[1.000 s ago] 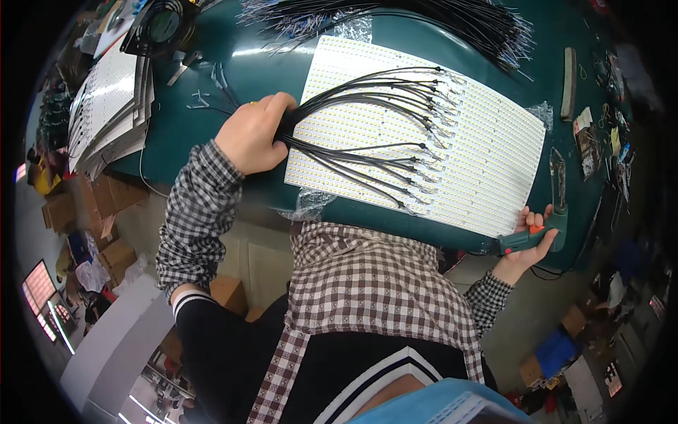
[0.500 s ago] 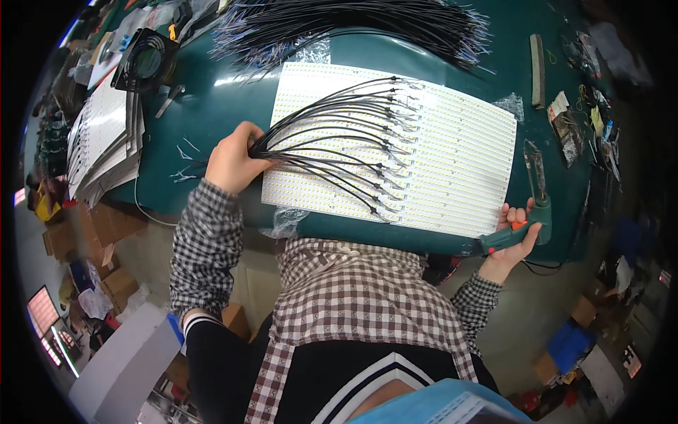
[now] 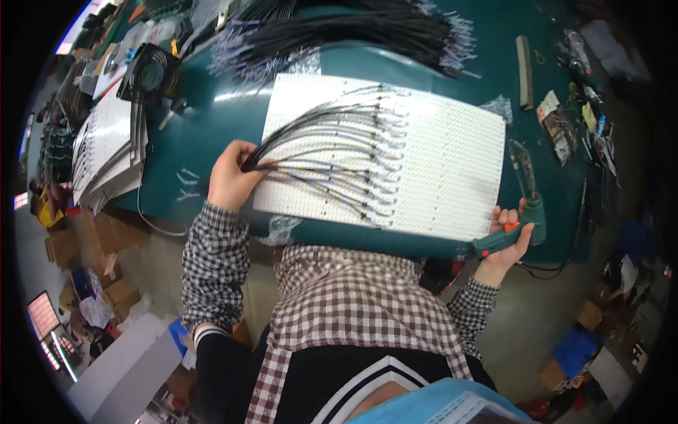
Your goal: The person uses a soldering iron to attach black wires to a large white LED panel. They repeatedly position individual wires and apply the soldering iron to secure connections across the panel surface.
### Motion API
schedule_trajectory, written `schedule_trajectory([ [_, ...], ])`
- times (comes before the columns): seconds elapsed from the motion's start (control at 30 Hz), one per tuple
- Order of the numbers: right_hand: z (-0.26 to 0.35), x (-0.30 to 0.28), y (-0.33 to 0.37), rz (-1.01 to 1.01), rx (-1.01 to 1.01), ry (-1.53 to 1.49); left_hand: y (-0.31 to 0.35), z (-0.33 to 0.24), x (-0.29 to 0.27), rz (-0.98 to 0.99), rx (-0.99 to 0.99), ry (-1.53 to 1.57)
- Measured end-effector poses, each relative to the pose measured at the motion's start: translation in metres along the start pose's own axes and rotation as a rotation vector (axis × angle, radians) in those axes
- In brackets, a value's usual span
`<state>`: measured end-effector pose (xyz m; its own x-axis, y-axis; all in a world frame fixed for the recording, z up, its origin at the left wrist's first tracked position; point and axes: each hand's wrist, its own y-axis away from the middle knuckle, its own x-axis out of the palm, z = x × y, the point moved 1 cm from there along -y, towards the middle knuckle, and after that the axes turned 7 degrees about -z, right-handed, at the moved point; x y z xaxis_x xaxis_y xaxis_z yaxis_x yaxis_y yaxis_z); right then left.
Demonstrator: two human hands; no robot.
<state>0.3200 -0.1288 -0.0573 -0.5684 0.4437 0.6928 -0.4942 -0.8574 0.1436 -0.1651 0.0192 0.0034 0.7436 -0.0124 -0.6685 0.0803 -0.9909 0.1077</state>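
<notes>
My left hand is closed round a bundle of black cables at the left side of a white LED panel. From my grip the cables fan out rightward across the panel, and their far ends lie along a row near its middle. Stripped wire ends stick out to the left of my hand. At the panel's lower right corner my right hand grips a green soldering gun with an orange trigger. Its metal tip points away from me, beside the panel's right edge.
A thick pile of black cables lies across the far side of the green table. On the left, a small black fan stands by a stack of white panels. A grey bar and a plastic packet lie on the right.
The whole view has shifted slightly, with the panel appearing a little lower and further left. Both hands keep the same grips, on the cables and on the soldering gun.
</notes>
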Motion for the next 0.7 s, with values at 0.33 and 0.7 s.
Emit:
schedule_trajectory([
  [0.33, -0.005, 0.008, 0.002, -0.026, -0.025, -0.025, 0.015, -0.009, -0.020, 0.129, -0.030, 0.505],
  [0.7, 0.019, -0.044, -0.018, -0.026, -0.169, -0.340, -0.081, -0.114, -0.269, -0.060, 0.559, -0.051],
])
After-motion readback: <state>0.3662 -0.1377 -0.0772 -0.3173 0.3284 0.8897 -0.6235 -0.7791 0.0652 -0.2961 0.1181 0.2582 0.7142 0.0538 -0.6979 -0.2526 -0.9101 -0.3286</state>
